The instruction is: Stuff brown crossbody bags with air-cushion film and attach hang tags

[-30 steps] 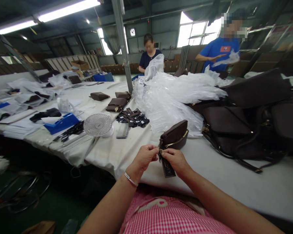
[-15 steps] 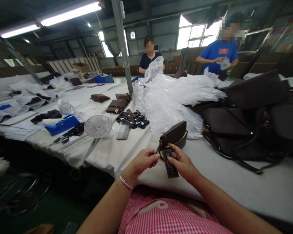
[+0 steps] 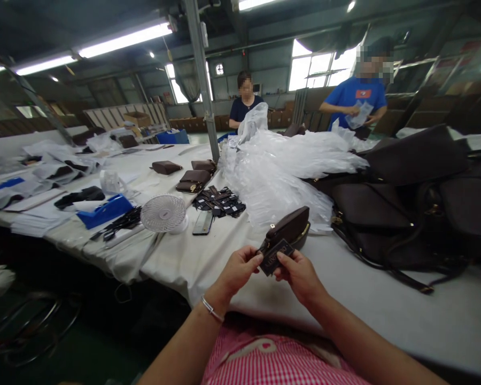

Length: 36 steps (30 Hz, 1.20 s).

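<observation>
A black hang tag (image 3: 276, 258) with pale lettering is in my right hand (image 3: 299, 272), pinched between thumb and fingers. My left hand (image 3: 240, 270) is closed in a pinch at the tag's left edge; what lies between its fingertips is too small to make out. Just behind both hands, a small dark brown bag (image 3: 291, 227) stands on the table, its gold-coloured zip edge showing on the right. The tag covers part of the bag's lower left side.
A heap of clear plastic bags (image 3: 280, 171) lies beyond, with larger dark bags (image 3: 377, 208) at right. Loose black tags (image 3: 220, 202), a phone (image 3: 202, 223), a fan (image 3: 163, 213) and small brown bags (image 3: 193, 181) are to the left. Two people stand across the table.
My right hand has turned the tag from hanging nearly upright to slanting across between my hands. My left hand now meets the tag's edge. The view has tilted slightly up.
</observation>
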### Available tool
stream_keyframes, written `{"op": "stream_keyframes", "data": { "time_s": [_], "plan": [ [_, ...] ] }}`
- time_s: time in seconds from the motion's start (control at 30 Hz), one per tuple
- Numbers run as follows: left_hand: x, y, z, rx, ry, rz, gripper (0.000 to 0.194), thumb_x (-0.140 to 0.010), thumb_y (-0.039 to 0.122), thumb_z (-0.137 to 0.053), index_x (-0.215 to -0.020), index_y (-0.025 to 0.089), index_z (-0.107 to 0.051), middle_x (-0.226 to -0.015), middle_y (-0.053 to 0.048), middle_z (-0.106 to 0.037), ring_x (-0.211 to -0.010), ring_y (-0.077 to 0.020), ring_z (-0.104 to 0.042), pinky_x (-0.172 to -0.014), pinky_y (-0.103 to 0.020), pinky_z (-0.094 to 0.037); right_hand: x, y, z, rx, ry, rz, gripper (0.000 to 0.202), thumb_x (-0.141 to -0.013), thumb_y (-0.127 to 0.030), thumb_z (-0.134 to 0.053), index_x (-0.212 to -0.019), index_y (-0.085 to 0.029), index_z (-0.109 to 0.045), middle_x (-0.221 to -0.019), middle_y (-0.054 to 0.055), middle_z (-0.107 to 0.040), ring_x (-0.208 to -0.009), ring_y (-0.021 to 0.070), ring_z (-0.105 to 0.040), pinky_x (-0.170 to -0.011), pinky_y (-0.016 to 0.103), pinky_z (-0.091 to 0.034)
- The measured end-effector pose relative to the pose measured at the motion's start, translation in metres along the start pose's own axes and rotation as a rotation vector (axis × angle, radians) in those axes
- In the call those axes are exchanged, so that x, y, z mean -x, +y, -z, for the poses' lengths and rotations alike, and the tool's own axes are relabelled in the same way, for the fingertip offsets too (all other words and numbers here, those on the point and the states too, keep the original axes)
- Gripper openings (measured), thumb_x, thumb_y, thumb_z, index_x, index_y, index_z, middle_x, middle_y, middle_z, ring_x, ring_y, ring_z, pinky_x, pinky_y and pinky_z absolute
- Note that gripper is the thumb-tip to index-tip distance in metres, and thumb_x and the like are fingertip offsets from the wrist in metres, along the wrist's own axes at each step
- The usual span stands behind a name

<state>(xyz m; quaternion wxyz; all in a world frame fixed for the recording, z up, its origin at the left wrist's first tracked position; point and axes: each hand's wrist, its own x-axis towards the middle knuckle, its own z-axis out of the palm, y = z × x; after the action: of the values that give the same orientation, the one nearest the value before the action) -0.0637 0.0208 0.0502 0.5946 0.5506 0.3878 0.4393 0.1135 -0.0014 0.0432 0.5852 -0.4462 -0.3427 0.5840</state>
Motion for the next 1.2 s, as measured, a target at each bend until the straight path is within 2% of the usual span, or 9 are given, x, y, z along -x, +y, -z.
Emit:
{"op": "stream_keyframes", "data": {
  "time_s": [0.13,0.27,0.37,0.43,0.6,0.73,0.83,0.93,1.2],
  "plan": [
    [-0.005,-0.009,0.001,0.205,0.004,0.027,0.042,-0.072,0.044,-0.082,-0.092,0.013,-0.061,-0.085,-0.004,-0.069,-0.075,-0.0153,-0.066,-0.07,-0.029,-0.057,-0.008,0.006,-0.011,-0.033,0.079,0.092,0.043,-0.07,-0.047,-0.081,-0.092,-0.017,-0.059,-0.059,-0.001,-0.066,-0.044,0.0126,-0.057,-0.044,0.026,-0.05],
    [-0.006,-0.013,0.005,0.26,0.102,0.035,0.048,-0.066,0.043,-0.087,-0.091,0.013,-0.059,-0.077,-0.005,-0.07,-0.068,-0.016,-0.068,-0.056,-0.024,-0.056,-0.014,0.008,-0.017,-0.051,0.108,0.102,0.045,-0.069,-0.048,-0.082,-0.093,-0.017,-0.058,-0.064,0.0,-0.068,-0.047,0.0127,-0.06,-0.046,0.026,-0.053],
    [-0.005,-0.014,0.006,0.274,0.175,0.036,0.048,-0.063,0.044,-0.088,-0.085,0.013,-0.06,-0.072,-0.004,-0.07,-0.063,-0.0141,-0.067,-0.054,-0.022,-0.055,-0.016,0.007,-0.018,-0.103,0.037,0.042,0.046,-0.067,-0.048,-0.083,-0.092,-0.018,-0.058,-0.064,-0.001,-0.067,-0.047,0.0122,-0.059,-0.044,0.024,-0.051],
    [-0.003,-0.013,0.005,0.264,0.175,0.04,0.047,-0.064,0.044,-0.088,-0.084,0.012,-0.06,-0.072,-0.004,-0.07,-0.063,-0.0138,-0.067,-0.056,-0.022,-0.057,-0.017,0.005,-0.017,-0.093,-0.035,0.004,0.044,-0.067,-0.048,-0.082,-0.089,-0.017,-0.06,-0.06,-0.002,-0.064,-0.043,0.0102,-0.053,-0.039,0.021,-0.044],
    [-0.001,-0.012,0.001,0.258,0.172,0.038,0.045,-0.067,0.045,-0.085,-0.083,0.014,-0.058,-0.073,-0.003,-0.068,-0.066,-0.0145,-0.067,-0.059,-0.025,-0.059,-0.021,-0.004,-0.014,0.158,-0.106,-0.022,0.042,-0.071,-0.052,-0.076,-0.063,-0.015,-0.058,-0.044,-0.004,-0.052,-0.031,0.0058,-0.037,-0.03,0.019,-0.025],
    [-0.001,-0.011,0.0,0.365,0.179,0.079,0.048,-0.065,0.045,-0.086,-0.084,0.015,-0.054,-0.081,-0.003,-0.068,-0.071,-0.0151,-0.069,-0.058,-0.024,-0.057,-0.021,-0.009,-0.013,0.279,-0.151,-0.017,0.048,-0.076,-0.054,-0.07,-0.051,-0.016,-0.054,-0.039,-0.002,-0.049,-0.028,0.0059,-0.035,-0.03,0.02,-0.023],
    [0.0,-0.009,0.0,0.389,0.141,0.098,0.049,-0.065,0.046,-0.086,-0.084,0.016,-0.052,-0.087,-0.004,-0.069,-0.075,-0.0169,-0.071,-0.059,-0.023,-0.056,-0.017,-0.005,-0.014,0.276,-0.096,0.008,0.047,-0.076,-0.055,-0.07,-0.053,-0.015,-0.058,-0.042,0.0,-0.054,-0.031,0.0084,-0.044,-0.032,0.021,-0.029],
    [0.004,-0.009,-0.004,0.3,0.104,0.079,0.046,-0.071,0.049,-0.081,-0.086,0.016,-0.052,-0.085,-0.005,-0.071,-0.077,-0.019,-0.072,-0.06,-0.024,-0.055,-0.013,0.002,-0.019,0.22,-0.044,0.02,0.049,-0.076,-0.057,-0.07,-0.053,-0.015,-0.059,-0.044,0.004,-0.057,-0.034,0.0106,-0.049,-0.033,0.021,-0.031],
    [0.009,-0.024,-0.012,0.227,0.237,0.023,0.039,-0.076,0.048,-0.076,-0.088,0.016,-0.059,-0.08,-0.005,-0.071,-0.069,-0.0158,-0.069,-0.065,-0.028,-0.055,-0.011,0.009,-0.042,0.164,0.095,0.008,0.053,-0.072,-0.065,-0.069,-0.052,-0.017,-0.061,-0.044,0.008,-0.059,-0.034,0.0113,-0.042,-0.036,0.027,-0.025]
  ]
}}
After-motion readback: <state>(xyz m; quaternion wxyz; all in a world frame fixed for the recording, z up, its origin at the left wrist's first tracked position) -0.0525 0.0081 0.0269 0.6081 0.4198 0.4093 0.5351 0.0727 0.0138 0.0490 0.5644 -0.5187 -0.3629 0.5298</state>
